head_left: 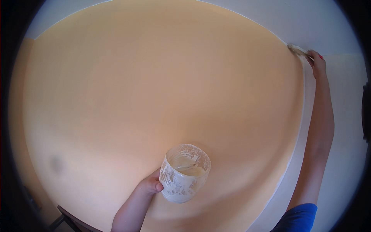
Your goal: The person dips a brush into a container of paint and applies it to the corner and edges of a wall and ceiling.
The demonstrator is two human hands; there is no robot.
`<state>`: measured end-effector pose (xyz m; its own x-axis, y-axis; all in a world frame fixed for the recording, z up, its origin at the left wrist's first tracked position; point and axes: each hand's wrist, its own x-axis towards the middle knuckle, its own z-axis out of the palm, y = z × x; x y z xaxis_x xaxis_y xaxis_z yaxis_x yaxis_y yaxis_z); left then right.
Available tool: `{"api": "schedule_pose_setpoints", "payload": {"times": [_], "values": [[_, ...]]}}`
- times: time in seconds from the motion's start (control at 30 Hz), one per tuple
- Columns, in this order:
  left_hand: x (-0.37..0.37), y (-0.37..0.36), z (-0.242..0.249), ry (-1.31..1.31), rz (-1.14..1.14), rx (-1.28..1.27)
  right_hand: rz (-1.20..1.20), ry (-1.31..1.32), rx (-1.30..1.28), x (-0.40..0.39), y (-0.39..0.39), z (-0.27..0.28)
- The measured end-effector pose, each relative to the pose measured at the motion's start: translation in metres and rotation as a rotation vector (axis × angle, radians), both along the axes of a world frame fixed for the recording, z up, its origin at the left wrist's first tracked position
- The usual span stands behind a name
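Orange-yellow wall (154, 85), paint container (179, 189) and brush (297, 50).
The wall filled the center; the white-smeared container sat at lower center, left hand (151, 185) curled around its side. At upper right, the right hand (317, 62) was closed on the brush, its bristles at the wall's edge.

Matt smooth wall (162, 85); clear plastic-look tub (179, 189), glossy rim w/ smears.

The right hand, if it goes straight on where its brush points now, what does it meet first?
The brush in the right hand would probably meet the peach wall first, near its upper right edge; exact depth is unclear here.
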<state>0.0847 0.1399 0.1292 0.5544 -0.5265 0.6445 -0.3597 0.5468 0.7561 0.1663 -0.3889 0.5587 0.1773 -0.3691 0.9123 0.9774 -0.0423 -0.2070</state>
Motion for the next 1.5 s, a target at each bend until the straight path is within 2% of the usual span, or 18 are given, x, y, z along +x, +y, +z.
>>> {"api": "schedule_pose_setpoints", "payload": {"times": [0.07,0.13,0.2,0.23,0.33,0.43,0.63,0.7,0.83,1.07,1.13,1.27,1.33,1.5], "values": [[-0.004,-0.001,0.001,0.008,0.031,-0.028,-0.147,-0.03,-0.053,-0.019,0.057,-0.001],[0.009,0.002,-0.009,-0.003,0.002,-0.046,-0.181,-0.031,-0.131,-0.04,0.104,-0.002],[0.015,0.002,-0.013,-0.011,-0.038,-0.058,-0.097,-0.078,-0.236,-0.052,0.126,0.0],[0.016,0.003,-0.013,0.014,-0.073,-0.063,-0.107,-0.066,-0.227,-0.055,0.124,0.0],[0.015,0.004,-0.012,0.036,-0.088,-0.059,0.22,-0.091,-0.193,-0.047,0.095,0.009],[0.014,0.001,-0.011,0.01,-0.072,-0.099,0.277,-0.003,-0.098,-0.03,0.06,0.007],[0.011,0.001,-0.01,0.021,-0.037,-0.104,0.158,0.047,-0.022,0.003,-0.023,0.016],[0.01,0.001,-0.008,0.02,-0.025,-0.119,-0.058,0.039,0.031,-0.002,-0.032,0.017],[0.013,0.005,-0.012,0.032,-0.055,-0.082,-0.247,0.017,0.102,-0.006,-0.029,0.017],[0.008,0.001,-0.005,-0.003,-0.026,-0.115,-0.2,-0.026,0.048,-0.002,-0.002,0.011],[0.011,0.003,-0.007,-0.006,-0.033,-0.113,-0.029,-0.068,-0.083,-0.012,0.023,0.007],[0.007,0.001,-0.002,-0.001,-0.049,-0.091,-0.1,-0.084,-0.088,-0.021,0.001,0.013],[0.007,0.002,-0.002,-0.013,-0.048,-0.083,-0.254,-0.028,0.041,-0.015,-0.01,0.015],[0.016,0.006,-0.007,-0.012,-0.087,-0.041,-0.237,-0.042,0.096,0.003,-0.014,0.0]]}}
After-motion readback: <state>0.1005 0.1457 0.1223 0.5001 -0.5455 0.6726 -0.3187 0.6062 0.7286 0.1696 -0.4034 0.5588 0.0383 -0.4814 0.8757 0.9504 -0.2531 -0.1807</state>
